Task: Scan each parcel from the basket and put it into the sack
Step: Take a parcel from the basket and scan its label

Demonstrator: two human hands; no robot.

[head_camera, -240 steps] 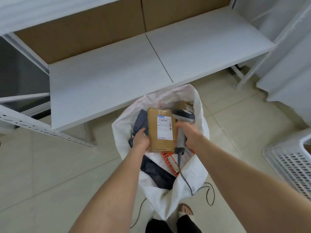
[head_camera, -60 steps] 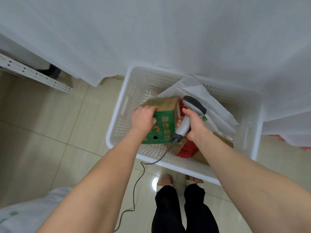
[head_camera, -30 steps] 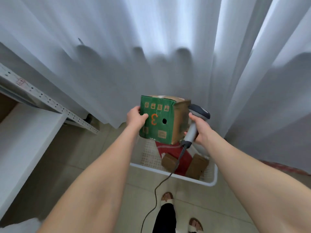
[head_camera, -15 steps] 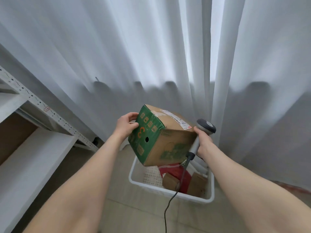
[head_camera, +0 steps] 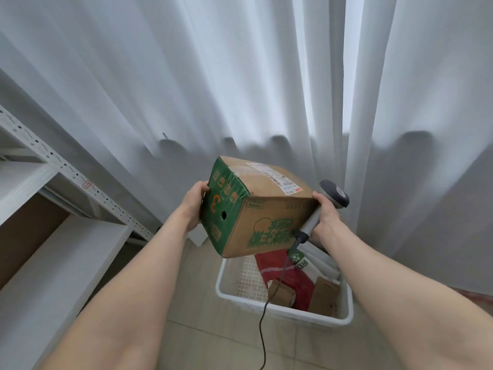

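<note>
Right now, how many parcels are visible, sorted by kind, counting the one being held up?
Cardboard boxes: 3, the green-sided box held by the left hand and the right hand, which grips the scanner, plus the left brown box and right brown box in the basket
Red bag: 1
White bag: 1, folds hard to separate
Total: 5

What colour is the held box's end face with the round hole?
Green with orange markings; the head view shows the box.

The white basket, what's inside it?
A red parcel bag, two small cardboard boxes and white mailer bags. The held green-and-brown box covers the basket's far end, so anything there is hidden.
</note>
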